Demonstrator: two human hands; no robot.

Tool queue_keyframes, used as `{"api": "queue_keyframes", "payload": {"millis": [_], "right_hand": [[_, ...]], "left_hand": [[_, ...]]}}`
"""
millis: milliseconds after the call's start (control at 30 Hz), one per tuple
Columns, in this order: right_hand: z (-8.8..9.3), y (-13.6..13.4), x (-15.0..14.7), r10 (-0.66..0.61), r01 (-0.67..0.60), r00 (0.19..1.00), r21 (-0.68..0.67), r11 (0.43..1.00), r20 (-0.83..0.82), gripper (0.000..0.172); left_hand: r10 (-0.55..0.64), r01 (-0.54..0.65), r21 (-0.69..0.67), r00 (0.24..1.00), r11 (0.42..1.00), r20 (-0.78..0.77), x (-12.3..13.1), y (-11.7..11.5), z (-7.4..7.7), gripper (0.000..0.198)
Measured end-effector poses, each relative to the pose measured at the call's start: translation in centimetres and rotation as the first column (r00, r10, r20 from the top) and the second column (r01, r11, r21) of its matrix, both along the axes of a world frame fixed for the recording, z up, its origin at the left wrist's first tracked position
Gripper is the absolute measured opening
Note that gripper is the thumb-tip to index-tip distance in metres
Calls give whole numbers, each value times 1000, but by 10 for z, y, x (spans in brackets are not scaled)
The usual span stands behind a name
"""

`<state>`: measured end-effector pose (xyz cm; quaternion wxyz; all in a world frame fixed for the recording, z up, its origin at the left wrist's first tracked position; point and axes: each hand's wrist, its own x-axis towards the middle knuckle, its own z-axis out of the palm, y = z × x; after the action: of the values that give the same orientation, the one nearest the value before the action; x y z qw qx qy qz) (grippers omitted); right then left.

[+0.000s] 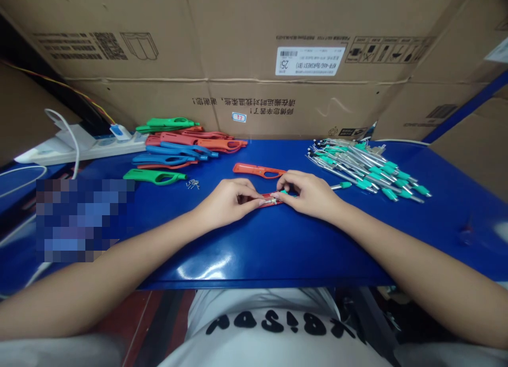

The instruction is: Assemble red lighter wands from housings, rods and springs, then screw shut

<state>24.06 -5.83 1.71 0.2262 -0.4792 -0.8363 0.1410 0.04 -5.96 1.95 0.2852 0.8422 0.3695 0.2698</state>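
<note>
Both my hands meet at the middle of the blue table [278, 250]. My left hand [228, 200] is closed on the left end of a red plastic shell [273, 200] lying flat. My right hand [307, 192] pinches a metal tube with a teal fitting [344, 185] against that shell; most of the tube is hidden under my fingers. Another red shell half [259, 170] lies just behind my hands.
A heap of green, red and blue shells [178, 145] lies at the back left, with small screws [193, 184] beside it. A pile of metal tubes with teal fittings [365, 166] sits at the back right. Cardboard boxes [254, 55] wall the rear; a power strip [79, 147] is at the left.
</note>
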Motion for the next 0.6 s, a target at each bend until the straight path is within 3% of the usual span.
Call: {"api": "queue_keyframes", "payload": {"millis": [200, 367, 500, 600], "right_hand": [[-2, 3, 0, 34, -34, 999, -9, 999, 14, 14], [9, 7, 11, 100, -111, 984, -66, 992, -146, 27], [22, 5, 25, 263, -265, 964, -58, 962, -41, 14], [26, 3, 30, 298, -294, 954, -98, 951, 32, 11]], "left_hand": [[24, -25, -16, 999, 1000, -21, 0, 1, 2, 19], [21, -21, 42, 1000, 999, -19, 0, -2, 3, 18], [10, -8, 105, 1000, 994, -15, -2, -5, 6, 17], [-32, 37, 211, 999, 977, -31, -4, -5, 9, 21]]}}
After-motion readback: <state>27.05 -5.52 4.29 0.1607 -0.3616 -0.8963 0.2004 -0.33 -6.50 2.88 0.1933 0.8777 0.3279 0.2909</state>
